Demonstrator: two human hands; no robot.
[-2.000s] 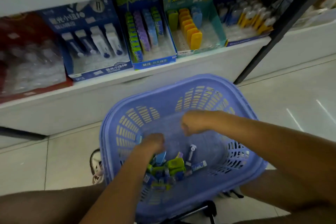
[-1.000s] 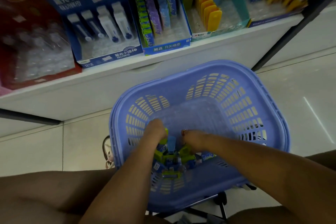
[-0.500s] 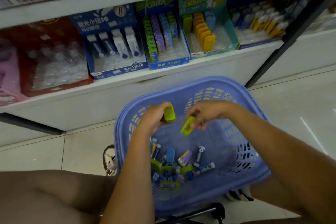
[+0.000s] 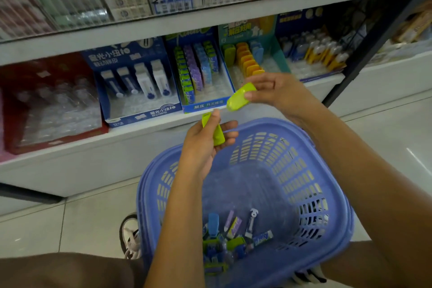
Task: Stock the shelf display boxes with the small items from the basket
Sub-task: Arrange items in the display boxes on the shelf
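Observation:
A purple plastic basket (image 4: 327, 206) sits in front of me with several small blue, green and purple items (image 4: 230, 236) heaped at its near left bottom. My left hand (image 4: 203, 147) holds a lime-green item (image 4: 216, 133) above the basket's far rim. My right hand (image 4: 278, 91) pinches a second lime-green item (image 4: 239, 97), raised in front of the shelf edge near the teal display box (image 4: 275, 51) with orange, green and blue items. A blue display box (image 4: 205, 103) with green, purple and blue rows stands just left of it.
More display boxes line the lower shelf: a blue one (image 4: 140, 114) with white items, a red one (image 4: 14, 145) at the left, a dark blue one (image 4: 313, 61) with yellow items at the right. A black upright post (image 4: 364, 54) stands right. A shoe (image 4: 131, 234) rests beside the basket.
Both hands dug into the basket's pile, each took a lime-green item, and rose out of the basket toward the shelf; the right hand is now highest, level with the display boxes.

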